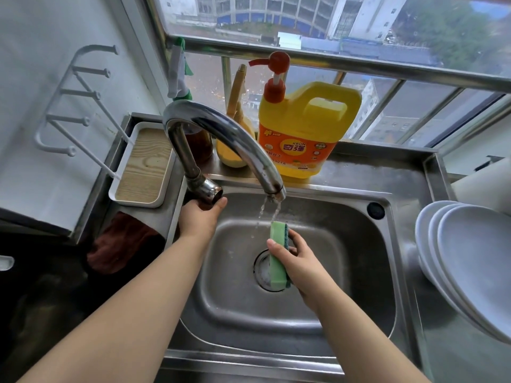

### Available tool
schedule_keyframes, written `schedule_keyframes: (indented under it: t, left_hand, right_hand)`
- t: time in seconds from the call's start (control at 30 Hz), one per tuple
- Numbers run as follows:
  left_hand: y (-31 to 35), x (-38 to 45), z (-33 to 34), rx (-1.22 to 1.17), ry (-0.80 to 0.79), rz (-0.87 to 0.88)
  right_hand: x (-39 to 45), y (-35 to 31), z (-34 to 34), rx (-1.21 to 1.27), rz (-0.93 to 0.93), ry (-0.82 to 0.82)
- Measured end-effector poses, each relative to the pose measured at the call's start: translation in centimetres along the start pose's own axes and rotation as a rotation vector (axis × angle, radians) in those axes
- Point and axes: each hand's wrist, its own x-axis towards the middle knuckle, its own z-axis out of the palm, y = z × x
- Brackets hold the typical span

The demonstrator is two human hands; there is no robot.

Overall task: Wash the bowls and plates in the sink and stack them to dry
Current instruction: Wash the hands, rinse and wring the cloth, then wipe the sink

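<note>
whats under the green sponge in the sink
The round metal drain in the steel sink lies below the green sponge; sponge and right hand cover its right part.

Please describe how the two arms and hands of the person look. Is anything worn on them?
Both forearms are bare up to the picture's lower edge: no sleeves show. The left hand and right hand wear no gloves, and no watch, bracelet or ring is visible. The nails that show are short and unpainted.

Plates (475, 261) right of sink (318, 299); detergent bottle (301, 128) behind it.
</note>
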Motion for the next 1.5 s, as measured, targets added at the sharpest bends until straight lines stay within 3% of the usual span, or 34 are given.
schedule_keyframes:
  t: [0.2, 0.4, 0.53, 0.83, 1.23, 1.5]
  left_hand:
    - [-1.7, -3.3, 0.2, -0.088, -0.193, -0.140]
    - [-2.5, -8.1, 1.9, -0.169, -0.449, -0.270]
    - [-2.0, -9.4, 2.3, -0.310, -0.539, -0.386]
    - [-1.3, -9.6, 1.7, -0.248, -0.492, -0.312]
    - [-1.8, -9.6, -0.4, -0.182, -0.332, -0.203]
    - [-2.4, -9.2, -0.4, -0.168, -0.312, -0.194]
  right_hand:
    - [0.8, 0.2, 0.5, 0.080, -0.001, 0.003]
    - [1.6, -0.7, 1.1, 0.442, 0.155, -0.065]
    - [1.9, -0.9, 1.3, 0.535, 0.197, -0.098]
    - [2.4, -0.7, 1.3, 0.565, 0.165, -0.175]
    - [3.7, -1.6, 2.9, 0.492, 0.205, -0.054]
    - [4.5, -1.2, 2.9, 0.356, 0.156, 0.082]
